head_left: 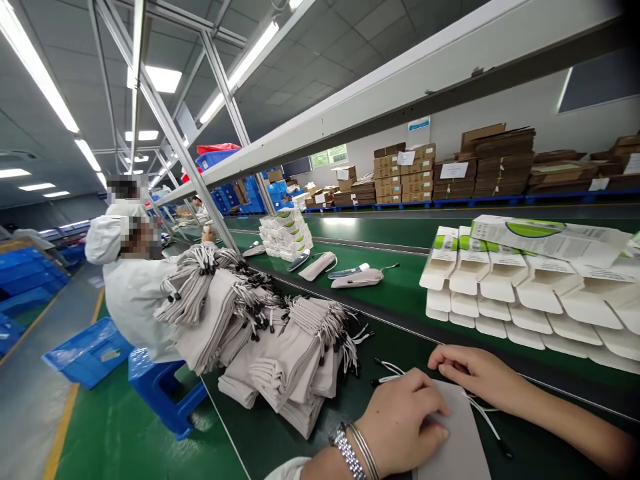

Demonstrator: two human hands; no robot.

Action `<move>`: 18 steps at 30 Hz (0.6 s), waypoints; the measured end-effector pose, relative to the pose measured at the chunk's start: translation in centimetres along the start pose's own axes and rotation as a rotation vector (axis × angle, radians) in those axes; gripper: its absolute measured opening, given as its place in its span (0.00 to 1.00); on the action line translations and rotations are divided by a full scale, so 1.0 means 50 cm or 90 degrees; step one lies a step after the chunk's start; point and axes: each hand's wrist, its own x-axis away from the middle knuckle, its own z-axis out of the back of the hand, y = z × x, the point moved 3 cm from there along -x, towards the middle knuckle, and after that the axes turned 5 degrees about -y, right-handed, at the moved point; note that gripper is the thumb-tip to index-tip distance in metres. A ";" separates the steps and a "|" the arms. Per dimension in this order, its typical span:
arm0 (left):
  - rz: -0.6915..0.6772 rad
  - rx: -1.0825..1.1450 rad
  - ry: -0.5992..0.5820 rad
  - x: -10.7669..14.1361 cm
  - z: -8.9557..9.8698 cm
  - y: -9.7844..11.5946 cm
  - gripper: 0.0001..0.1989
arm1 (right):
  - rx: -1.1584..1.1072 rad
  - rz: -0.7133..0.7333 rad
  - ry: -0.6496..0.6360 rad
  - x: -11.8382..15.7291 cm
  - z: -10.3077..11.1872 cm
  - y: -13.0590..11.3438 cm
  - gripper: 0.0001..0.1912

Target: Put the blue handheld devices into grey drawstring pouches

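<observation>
A light grey drawstring pouch [457,440] lies flat on the dark green surface in front of me. My left hand [407,417], with a watch and bangles at the wrist, rests over its left side, fingers bent and closed on the cloth. At the pouch's top right edge, the curled fingers of my right hand [467,370] pinch the mouth. White cords with black ends stick out on both sides. Left of my hands are piles of similar pouches [295,360], their cords hanging loose. The fingertips of both hands are partly hidden.
Open-ended white and green boxes [505,273] are stacked on the right of the green conveyor belt [390,300]. Farther along lie a filled pouch [357,278] and another box stack [285,233]. A co-worker [137,300] sits at left, near a blue stool [155,380]. A metal beam [350,93] crosses overhead.
</observation>
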 end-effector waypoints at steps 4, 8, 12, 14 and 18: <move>0.012 0.006 0.002 -0.002 0.002 0.000 0.11 | -0.002 0.000 0.001 0.000 0.000 -0.001 0.14; 0.016 0.005 0.003 -0.002 0.003 0.000 0.11 | 0.006 -0.002 0.007 0.002 0.001 -0.003 0.14; 0.021 0.010 0.006 -0.002 0.002 -0.001 0.11 | 0.008 0.000 0.009 0.002 0.001 -0.004 0.13; 0.018 0.013 0.012 -0.003 0.003 -0.002 0.11 | 0.008 -0.001 0.009 0.002 0.002 -0.004 0.12; 0.011 0.014 0.016 -0.003 0.004 -0.004 0.11 | 0.012 0.002 0.008 0.003 0.006 -0.008 0.12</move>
